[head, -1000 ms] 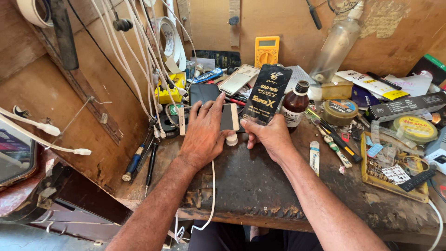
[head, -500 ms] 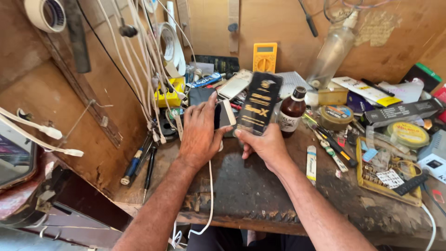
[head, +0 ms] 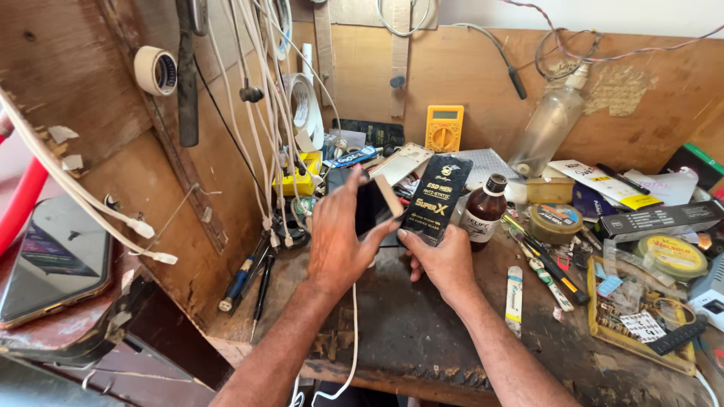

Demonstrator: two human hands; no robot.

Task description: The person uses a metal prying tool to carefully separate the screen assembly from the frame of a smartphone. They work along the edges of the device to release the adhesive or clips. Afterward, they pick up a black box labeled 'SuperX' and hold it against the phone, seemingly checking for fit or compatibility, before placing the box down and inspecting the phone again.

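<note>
1. A scarred, dark wooden workbench point(head: 422, 339) sits in a plywood-walled corner, with white cables point(head: 256, 113) hanging at the left.
2. A brown glass bottle point(head: 483, 213) stands just beside the hands; a shallow yellow tray point(head: 603, 332) of small parts lies to the right.
3. The left hand point(head: 339, 241) grips a phone point(head: 375, 205) raised above the bench.
4. The right hand point(head: 445, 260) clasps a flat, glossy black packet point(head: 436, 198) upright, just beside the phone.

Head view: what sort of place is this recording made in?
Most likely a small phone-repair bench. A yellow multimeter stands by the plywood back wall, white cables hang down, and the left hand holds a phone while the right hand holds a black flat package.
</note>
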